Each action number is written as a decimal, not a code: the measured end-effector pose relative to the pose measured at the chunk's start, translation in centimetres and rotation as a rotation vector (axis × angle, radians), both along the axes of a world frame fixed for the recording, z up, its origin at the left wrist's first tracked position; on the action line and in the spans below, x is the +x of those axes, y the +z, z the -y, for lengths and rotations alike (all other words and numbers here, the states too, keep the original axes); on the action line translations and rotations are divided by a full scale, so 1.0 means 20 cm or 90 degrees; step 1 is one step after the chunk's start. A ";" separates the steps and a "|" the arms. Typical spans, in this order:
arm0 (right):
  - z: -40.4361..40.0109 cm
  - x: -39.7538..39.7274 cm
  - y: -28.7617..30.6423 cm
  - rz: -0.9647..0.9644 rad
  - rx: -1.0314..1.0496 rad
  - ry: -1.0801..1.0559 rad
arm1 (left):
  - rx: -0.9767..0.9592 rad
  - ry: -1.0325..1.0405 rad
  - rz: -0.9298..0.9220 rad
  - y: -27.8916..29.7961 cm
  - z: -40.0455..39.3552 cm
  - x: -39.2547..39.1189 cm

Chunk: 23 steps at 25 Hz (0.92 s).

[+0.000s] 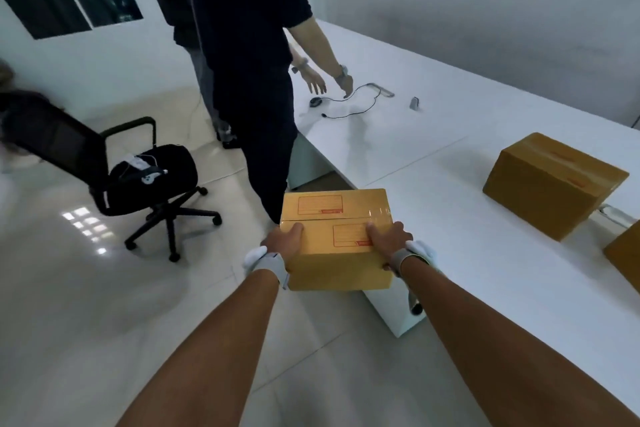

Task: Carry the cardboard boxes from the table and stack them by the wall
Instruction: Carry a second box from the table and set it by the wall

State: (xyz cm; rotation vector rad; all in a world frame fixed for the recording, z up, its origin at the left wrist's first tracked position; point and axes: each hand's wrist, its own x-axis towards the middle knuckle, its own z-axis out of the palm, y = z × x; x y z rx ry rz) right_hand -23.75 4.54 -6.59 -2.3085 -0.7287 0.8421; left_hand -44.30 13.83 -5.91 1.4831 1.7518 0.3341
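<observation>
Far left there's a black mesh-backed office chair on castors (138,170) parked on the glossy pale tiled floor (86,288), with a dark bag and some white cable dumped on its seat. It's well away from me, so it shouldn't matter unless I swing that way.

Next over, a person in dark clothes (249,62) stands right at the table corner, with a second figure half hidden behind them. They're reaching toward a thin black cable (349,107) lying on the tabletop. They're close to the box I'm carrying, so I'd guess I'll have to step around them.

Then the main thing: a small brown cardboard box with red printed label panels (337,236), lifted clear and held out over the floor just off the table's near corner. My left hand (282,241) is pressed against its left side, thumb hooked over the top edge; the fingers are wrapped round out of sight. My right hand (389,239) mirrors that on the right side, thumb on top, fingers curled under and round the far face. A clamp from both sides keeps it level, which makes sense for walking with it.

Right of that is the long white table (450,253), with a bigger brown cardboard box sealed with tape (550,184) still sitting on it, and the corner of another brown box (627,260) poking in at the frame edge. So at least two are left to move, and the stacking spot isn't in view.
</observation>
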 end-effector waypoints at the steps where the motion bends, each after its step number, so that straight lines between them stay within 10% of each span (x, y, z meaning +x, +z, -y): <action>1: -0.02 -0.08 0.00 0.004 0.000 0.019 | 0.003 0.012 0.006 -0.01 -0.01 -0.09; 23: -0.73 -2.88 -0.21 -0.052 -0.017 0.396 | -0.013 0.431 0.046 -0.19 -0.02 -2.99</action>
